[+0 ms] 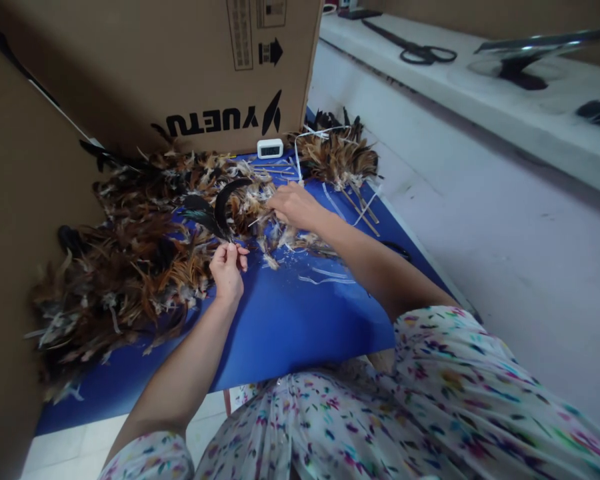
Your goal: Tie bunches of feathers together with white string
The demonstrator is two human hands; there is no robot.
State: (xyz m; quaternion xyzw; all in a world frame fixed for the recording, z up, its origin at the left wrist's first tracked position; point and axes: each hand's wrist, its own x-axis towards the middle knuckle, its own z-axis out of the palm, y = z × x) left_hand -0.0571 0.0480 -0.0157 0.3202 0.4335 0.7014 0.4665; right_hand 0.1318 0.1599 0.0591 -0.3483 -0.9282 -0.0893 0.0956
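My left hand point(227, 270) pinches the quill ends of a few dark feathers point(203, 212) above the blue tabletop point(280, 313). The feathers fan upward, and one of them curves over to the right. My right hand point(296, 205) reaches into small brown and white feathers point(253, 203) a little farther away. Its fingers are bent together at the edge of these feathers, and what lies between them is hidden. To the left of my hands spreads a large heap of brown feathers point(145, 260).
A cardboard box point(130, 80) stands behind, with a small white digital clock point(270, 149) before it. Feather bundles on sticks point(340, 153) lie at the back right. Scissors point(425, 55) rest on the white ledge point(460, 87) beside the wall.
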